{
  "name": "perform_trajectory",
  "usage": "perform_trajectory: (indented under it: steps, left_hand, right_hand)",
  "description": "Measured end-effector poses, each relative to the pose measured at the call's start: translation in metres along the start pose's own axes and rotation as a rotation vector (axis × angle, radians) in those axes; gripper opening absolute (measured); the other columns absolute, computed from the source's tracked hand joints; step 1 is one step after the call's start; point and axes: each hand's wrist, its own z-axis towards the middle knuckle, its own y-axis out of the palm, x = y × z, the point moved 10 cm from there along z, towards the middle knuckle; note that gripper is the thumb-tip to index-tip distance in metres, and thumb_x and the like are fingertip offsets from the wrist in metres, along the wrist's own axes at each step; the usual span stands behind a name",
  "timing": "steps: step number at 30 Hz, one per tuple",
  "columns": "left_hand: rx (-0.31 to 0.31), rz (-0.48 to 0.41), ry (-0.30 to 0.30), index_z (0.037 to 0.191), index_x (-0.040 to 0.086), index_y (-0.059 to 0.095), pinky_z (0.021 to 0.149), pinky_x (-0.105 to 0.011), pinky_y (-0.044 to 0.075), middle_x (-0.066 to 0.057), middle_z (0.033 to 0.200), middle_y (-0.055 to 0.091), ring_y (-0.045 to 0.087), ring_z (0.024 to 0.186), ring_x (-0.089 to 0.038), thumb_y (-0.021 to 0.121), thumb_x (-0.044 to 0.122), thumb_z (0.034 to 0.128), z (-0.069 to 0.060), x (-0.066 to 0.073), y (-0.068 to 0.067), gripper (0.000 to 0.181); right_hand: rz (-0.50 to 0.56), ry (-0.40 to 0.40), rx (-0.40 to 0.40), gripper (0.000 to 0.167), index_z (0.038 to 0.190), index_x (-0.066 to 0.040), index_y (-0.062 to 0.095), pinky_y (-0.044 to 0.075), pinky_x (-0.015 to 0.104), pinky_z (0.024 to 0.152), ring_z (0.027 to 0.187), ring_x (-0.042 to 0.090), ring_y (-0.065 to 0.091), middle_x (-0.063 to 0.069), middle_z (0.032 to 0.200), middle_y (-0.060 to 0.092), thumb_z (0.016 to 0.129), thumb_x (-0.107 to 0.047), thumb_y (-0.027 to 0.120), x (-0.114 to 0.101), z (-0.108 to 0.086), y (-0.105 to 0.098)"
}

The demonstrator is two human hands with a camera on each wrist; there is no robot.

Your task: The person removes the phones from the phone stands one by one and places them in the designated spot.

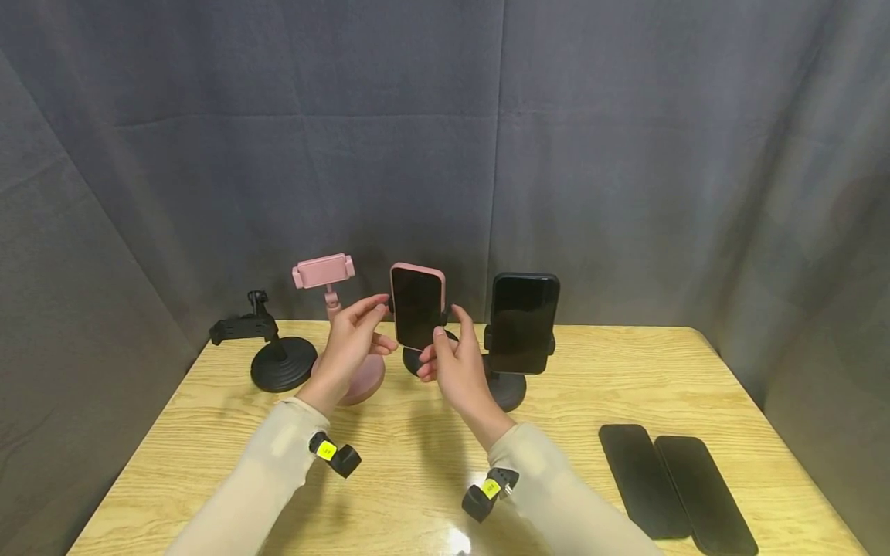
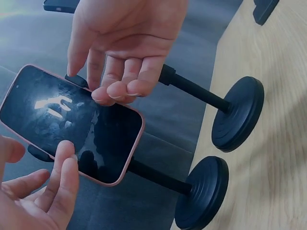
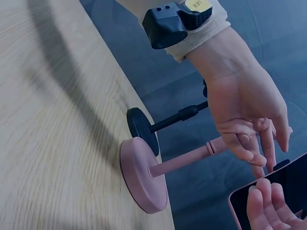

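Note:
A pink-edged phone (image 1: 417, 305) stands upright with its dark screen toward me, in a black phone holder whose base (image 1: 412, 361) is partly hidden. At the phone's left edge is my left hand (image 1: 351, 340), its index fingertip by the side clamp (image 2: 40, 153). My right hand (image 1: 459, 371) is at the other edge, with its index finger touching the opposite clamp (image 2: 76, 80). The thumb lies close to the phone's lower right edge. Neither hand's fingers close round the phone; they look loosely bent.
Right of my hands, a black phone (image 1: 524, 323) stands in another black holder (image 1: 506, 390). On the left are a pink holder (image 1: 324, 272) and a black holder (image 1: 281, 363) without phones. Two dark phones (image 1: 643, 480) lie side by side at the table's (image 1: 556, 463) right. A grey curtain (image 1: 417, 154) hangs behind.

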Motion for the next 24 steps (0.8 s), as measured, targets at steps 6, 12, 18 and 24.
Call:
perform_trajectory:
  steps: [6,12,18,24]
  left_hand:
    - [-0.033,0.000,-0.021,0.151,0.004,0.043,0.059,-0.014,0.056,-0.024,0.150,0.047,0.065,0.056,-0.002,0.041,0.018,0.1101,0.005,0.000,0.004,0.044]
    - [-0.102,0.039,-0.021,0.156,0.002,0.034,0.061,-0.014,0.057,-0.030,0.144,0.049,0.065,0.056,-0.001,0.037,0.014,0.1110,0.009,0.000,0.012,0.047]
    - [-0.128,0.055,0.037,0.154,-0.002,0.036,0.061,-0.015,0.057,-0.031,0.141,0.055,0.063,0.056,-0.002,0.039,0.012,0.1105,0.009,0.006,0.017,0.046]
    - [-0.122,0.087,0.077,0.154,-0.004,0.036,0.059,-0.016,0.057,-0.033,0.125,0.062,0.062,0.054,-0.002,0.039,0.012,0.1104,0.013,0.005,0.017,0.046]
  right_hand:
    - [0.017,-0.003,0.048,0.049,0.155,-0.007,0.025,0.062,0.028,0.063,0.057,0.012,0.064,0.019,0.082,0.064,0.111,-0.024,0.038,-0.003,0.002,-0.001]
    - [0.066,-0.005,0.085,0.043,0.148,0.000,0.034,0.063,0.029,0.063,0.053,0.010,0.063,0.013,0.076,0.063,0.111,-0.019,0.040,-0.004,0.005,-0.003]
    - [0.094,-0.019,0.098,0.038,0.144,0.002,0.040,0.062,0.028,0.061,0.052,0.008,0.062,0.008,0.073,0.061,0.111,-0.017,0.040,-0.007,0.006,-0.005]
    - [0.140,-0.019,0.101,0.037,0.144,0.001,0.043,0.061,0.025,0.058,0.052,0.008,0.062,0.002,0.069,0.059,0.111,-0.016,0.039,-0.005,0.008,-0.006]
